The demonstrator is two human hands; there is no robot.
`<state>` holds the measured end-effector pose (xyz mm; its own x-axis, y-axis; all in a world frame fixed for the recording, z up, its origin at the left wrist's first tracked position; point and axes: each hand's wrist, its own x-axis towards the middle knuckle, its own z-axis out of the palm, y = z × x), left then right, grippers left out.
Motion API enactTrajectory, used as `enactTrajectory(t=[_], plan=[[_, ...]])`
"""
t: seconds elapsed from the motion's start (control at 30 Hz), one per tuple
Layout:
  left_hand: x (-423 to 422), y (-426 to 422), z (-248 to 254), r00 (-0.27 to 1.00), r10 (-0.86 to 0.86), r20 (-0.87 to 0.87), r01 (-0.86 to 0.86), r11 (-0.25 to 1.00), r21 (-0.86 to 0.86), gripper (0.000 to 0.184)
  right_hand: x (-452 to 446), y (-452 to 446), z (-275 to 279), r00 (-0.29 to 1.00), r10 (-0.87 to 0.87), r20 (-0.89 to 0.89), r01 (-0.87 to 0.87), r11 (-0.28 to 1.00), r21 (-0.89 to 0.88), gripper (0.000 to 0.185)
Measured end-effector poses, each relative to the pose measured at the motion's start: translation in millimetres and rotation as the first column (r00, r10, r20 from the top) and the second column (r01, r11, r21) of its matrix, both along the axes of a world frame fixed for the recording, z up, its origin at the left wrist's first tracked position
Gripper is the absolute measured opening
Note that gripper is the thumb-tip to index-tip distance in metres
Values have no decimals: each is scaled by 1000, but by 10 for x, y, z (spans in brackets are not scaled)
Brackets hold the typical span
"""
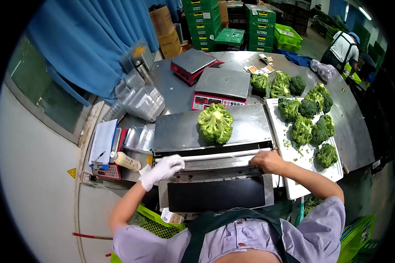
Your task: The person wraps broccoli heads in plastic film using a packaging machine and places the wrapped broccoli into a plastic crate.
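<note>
My left hand (163, 170), in a white glove, is closed at the left end of a pale roll of plastic wrap (219, 156) on the wrapping machine. The bare right hand (268, 161) has its fingers curled at the roll's right end. Both seem to pinch the edge of the clear film, which hardly shows. Beyond the roll, a broccoli head (215, 124) lies stem up on the machine's metal top (173, 131), touched by neither hand. A black heating plate (216, 195) sits on the machine's near side, below my hands.
Several broccoli heads (302, 130) lie on and behind a white cutting board (289, 184) at right. Two red scales (223, 83) stand behind the machine. Clear plastic trays (145, 103), a bottle (126, 161) and a clipboard (102, 142) are at left. Another person (341, 49) bends at far right.
</note>
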<state>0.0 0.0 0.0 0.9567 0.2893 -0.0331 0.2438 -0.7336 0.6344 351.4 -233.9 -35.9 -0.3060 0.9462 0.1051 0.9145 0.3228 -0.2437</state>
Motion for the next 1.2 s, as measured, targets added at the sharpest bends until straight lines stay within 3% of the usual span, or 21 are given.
enactTrajectory(t=[0.07,0.1,0.17,0.23,0.27,0.3,0.33,0.37,0.4,0.47,0.5,0.53,0.57,0.6,0.67,0.7,0.77,0.9,1.03,1.17,1.2], plan=[[-131,35,101,999,8,-34,-19,937,-349,7,-76,-200,187,968,-70,-242,57,997,-60,15],[-317,-280,234,991,-5,-131,-77,785,-615,11,-240,-616,376,902,-125,-414,43,979,-201,14],[-341,-215,687,986,-123,-110,36,808,-588,15,-381,-661,1014,793,-203,-575,-24,932,-362,9],[-401,-210,1116,996,-76,38,84,815,-574,17,-424,-737,1516,700,-195,-687,-68,939,-336,11],[-389,-144,1278,975,2,221,146,748,-648,17,-386,-691,1644,634,-105,-766,-54,982,-179,11],[-302,0,1353,883,-35,467,314,785,-534,16,-332,-576,1716,434,-95,-896,-12,994,-111,13],[-168,46,1453,836,70,544,234,851,-470,15,-231,-303,1681,339,131,-931,1,990,140,14],[10,156,1579,892,158,424,-32,957,-289,15,-105,-31,1613,385,107,-917,132,977,169,14],[321,198,1529,851,364,380,-222,903,-368,13,-63,230,1669,344,-40,-938,270,961,58,21],[831,654,1101,782,337,525,-148,918,-369,19,291,974,1202,557,62,-828,316,906,280,59],[976,644,1040,873,288,394,-171,937,-306,25,398,1176,974,676,-209,-707,406,906,122,89],[1090,851,790,948,100,303,-131,988,82,40,485,1378,691,717,-335,-611,402,915,-30,112],[1172,941,482,973,94,209,-90,995,-30,68,511,1458,494,787,-369,-495,324,929,-178,120],[1225,1055,151,994,41,102,-48,997,60,96,548,1548,132,844,-359,-399,294,931,-214,126],[1266,833,-48,997,-22,73,27,998,-64,113,316,1419,30,876,-307,-373,176,922,-345,128],[1289,789,-208,994,-45,104,57,992,-114,119,163,1347,19,868,-233,-438,122,956,-266,129],[1295,707,-211,999,0,52,7,991,-137,125,71,1292,-147,936,-182,-300,180,983,-34,132],[1283,478,-77,991,100,85,-91,990,-111,107,35,1353,-147,907,-275,-320,251,961,-115,131],[1259,486,-252,958,150,244,-114,981,-154,97,5,1325,-118,901,-167,-400,193,981,27,123],[1069,307,-372,907,278,318,-123,894,-431,95,-108,1099,57,846,-176,-504,217,976,23,109],[987,146,-163,912,252,324,-126,922,-366,94,-162,995,96,842,-144,-521,200,978,53,105]])
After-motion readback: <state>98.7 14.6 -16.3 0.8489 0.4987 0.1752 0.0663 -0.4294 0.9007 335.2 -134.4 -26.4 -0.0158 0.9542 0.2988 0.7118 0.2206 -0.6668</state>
